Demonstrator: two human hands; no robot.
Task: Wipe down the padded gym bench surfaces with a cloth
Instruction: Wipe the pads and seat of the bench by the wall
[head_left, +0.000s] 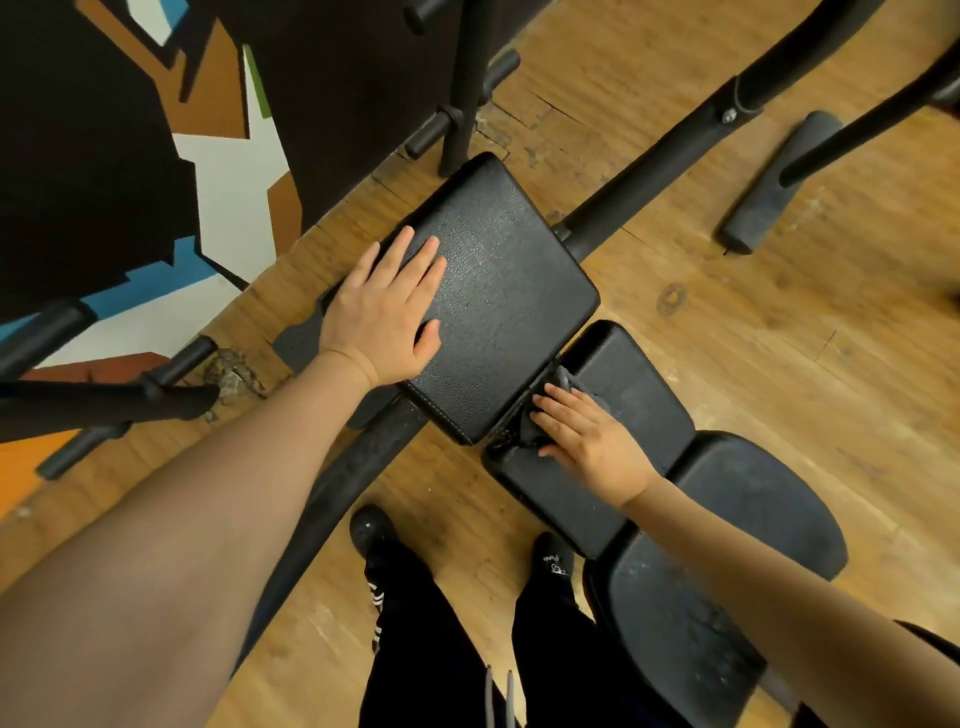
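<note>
Spread fingers (558, 415) of the right hand (587, 441) press a dark cloth (566, 384) flat against the far left edge of a worn black seat pad (639, 395), while the left hand (384, 312), fingers open, lies flat on the larger square pad (509, 301) just beyond, above a wooden floor (779, 338).

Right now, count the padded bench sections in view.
3: the upper pad under the left hand, the middle pad under the right hand, the seat pad nearest. Others may be out of frame.

Worn wooden plank floor (727, 364); geometric painted wall mural (228, 171) left.
</note>
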